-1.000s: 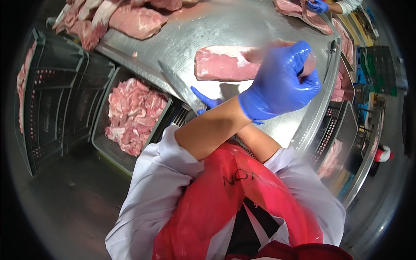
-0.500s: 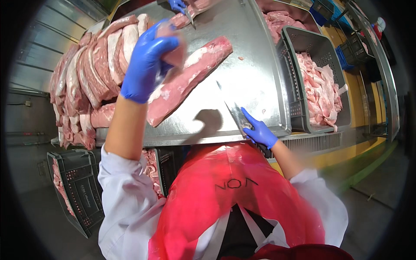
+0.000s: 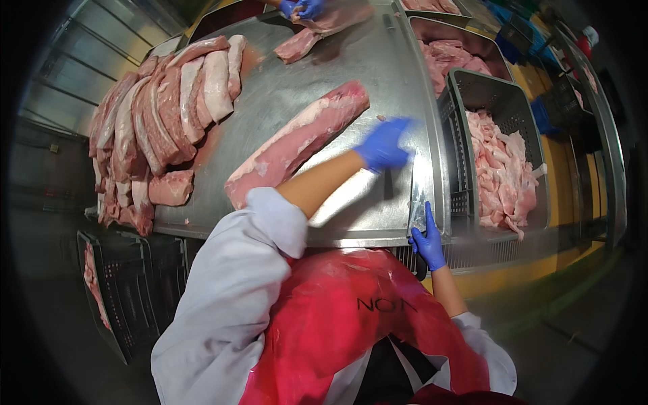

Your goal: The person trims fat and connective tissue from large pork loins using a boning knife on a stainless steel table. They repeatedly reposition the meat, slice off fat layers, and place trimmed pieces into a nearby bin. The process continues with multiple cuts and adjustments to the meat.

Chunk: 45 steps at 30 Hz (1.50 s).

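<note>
My right hand (image 3: 428, 243), in a blue glove, is closed on the handle of a knife (image 3: 417, 192) at the table's near right edge. The blade points away from me, over the metal. My left hand (image 3: 386, 144), gloved in blue as well, is over the right part of the table and smeared by motion, so its fingers and anything in them do not show clearly. A long pink meat loin (image 3: 300, 140) with a pale fat strip lies slantwise just left of it, partly behind my left forearm.
Many meat strips (image 3: 158, 111) are piled at the left of the metal table (image 3: 263, 88). A grey crate (image 3: 462, 101) of pale trimmings (image 3: 503, 169) stands at the right. A co-worker's gloved hands (image 3: 304, 8) handle meat at the far edge. Dark crates (image 3: 128, 283) stand lower left.
My left hand has swung from the left side across to the right; the pink piece it held is not visible now. The knife has shifted right with my right hand.
</note>
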Available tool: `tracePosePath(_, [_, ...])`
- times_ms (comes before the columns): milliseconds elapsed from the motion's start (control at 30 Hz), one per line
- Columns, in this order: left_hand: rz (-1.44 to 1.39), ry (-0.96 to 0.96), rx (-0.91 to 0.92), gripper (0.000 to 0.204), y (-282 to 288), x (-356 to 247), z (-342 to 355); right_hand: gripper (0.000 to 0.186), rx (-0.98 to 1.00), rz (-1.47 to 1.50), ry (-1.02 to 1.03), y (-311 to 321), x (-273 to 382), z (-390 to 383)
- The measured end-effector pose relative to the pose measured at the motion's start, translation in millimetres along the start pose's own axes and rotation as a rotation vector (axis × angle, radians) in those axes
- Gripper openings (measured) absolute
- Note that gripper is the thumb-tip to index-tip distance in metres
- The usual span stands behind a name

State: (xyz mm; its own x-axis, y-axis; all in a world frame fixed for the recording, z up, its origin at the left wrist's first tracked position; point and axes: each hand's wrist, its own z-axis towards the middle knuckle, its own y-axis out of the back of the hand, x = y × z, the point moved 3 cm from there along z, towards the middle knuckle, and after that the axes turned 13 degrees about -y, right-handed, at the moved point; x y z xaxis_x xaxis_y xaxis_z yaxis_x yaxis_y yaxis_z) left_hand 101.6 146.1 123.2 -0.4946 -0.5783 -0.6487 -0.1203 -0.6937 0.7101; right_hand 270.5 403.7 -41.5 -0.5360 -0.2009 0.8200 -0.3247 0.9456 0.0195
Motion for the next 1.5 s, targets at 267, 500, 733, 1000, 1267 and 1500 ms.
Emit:
tracePosePath(267, [0.502,0.485,0.112,0.115,38,206,-145,0.090,-0.089,-0.178,-0.004,-29,29,32])
tracePosePath(500, [-0.012,0.272,-0.009,0.119,39,232,-188,0.085,-0.073,-0.266,0.259,-114,94,138])
tracePosePath(733, [0.307,0.603,0.053,0.099,98,205,-348,0.080,-0.120,-0.251,0.371,-170,133,204])
tracePosePath(1000, [0.362,0.542,-0.010,0.092,80,188,-371,0.076,-0.076,-0.207,0.304,-172,152,203])
tracePosePath(1267, [-0.201,0.613,-0.048,0.095,83,217,-327,0.080,-0.126,-0.233,0.330,-196,135,226])
tracePosePath(1500, [-0.027,0.573,-0.053,0.073,51,225,-269,0.082,-0.167,-0.170,0.325,-214,121,226])
